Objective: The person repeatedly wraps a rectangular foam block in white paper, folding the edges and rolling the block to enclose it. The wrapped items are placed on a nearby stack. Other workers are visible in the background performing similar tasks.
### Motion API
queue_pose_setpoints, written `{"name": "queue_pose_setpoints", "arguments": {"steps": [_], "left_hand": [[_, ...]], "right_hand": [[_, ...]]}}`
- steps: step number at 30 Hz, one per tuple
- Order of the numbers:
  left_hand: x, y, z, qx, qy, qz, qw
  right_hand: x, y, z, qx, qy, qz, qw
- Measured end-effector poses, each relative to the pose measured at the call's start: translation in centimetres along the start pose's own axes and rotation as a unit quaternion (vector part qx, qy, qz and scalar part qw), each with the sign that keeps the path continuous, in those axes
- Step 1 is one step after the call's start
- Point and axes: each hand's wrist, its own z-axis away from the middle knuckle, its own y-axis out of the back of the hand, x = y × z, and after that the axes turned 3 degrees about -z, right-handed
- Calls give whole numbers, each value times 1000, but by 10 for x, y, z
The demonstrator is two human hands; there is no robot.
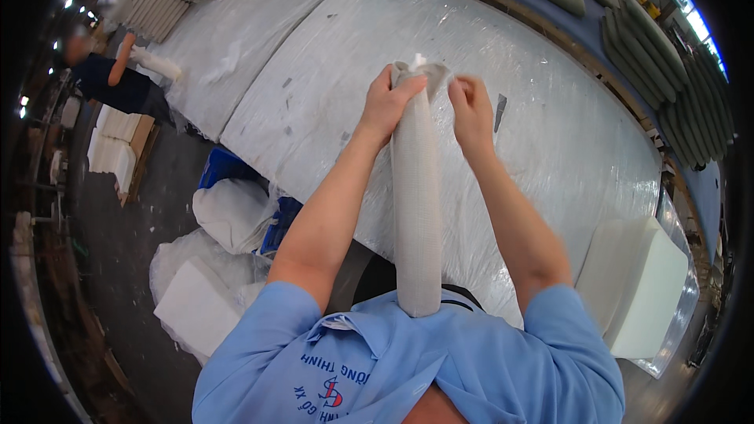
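Note:
A long, narrow cushion in a light grey woven cover (pixel 416 204) stretches from my chest out over the plastic-wrapped table. Its far end gapes, and a bit of white filling (pixel 419 59) pokes out there. My left hand (pixel 390 102) grips that far end from the left, thumb laid across the cloth. On the other side, my right hand (pixel 471 114) is closed, its fingers curled and slightly blurred. A loose flap of the cover (pixel 437 77) reaches close to those fingertips; what they pinch, if anything, is too small to make out.
Clear plastic film covers the table (pixel 314 71). White foam pieces (pixel 200 306) and a blue crate (pixel 224 166) lie at the left. A white foam block (pixel 652 290) stands at right. Green cushions (pixel 644 47) are stacked at far right. Another person (pixel 118 82) works at far left.

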Motion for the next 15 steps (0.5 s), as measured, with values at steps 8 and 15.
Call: {"name": "queue_pose_setpoints", "arguments": {"steps": [8, 15], "left_hand": [[-3, -17, 26, 92, -69, -15, 993], [-51, -35, 198, -21, -197, -103, 975]], "right_hand": [[-59, 41, 170, -187, -113, -150, 964], [-85, 46, 184, -207, -127, -146, 959]]}}
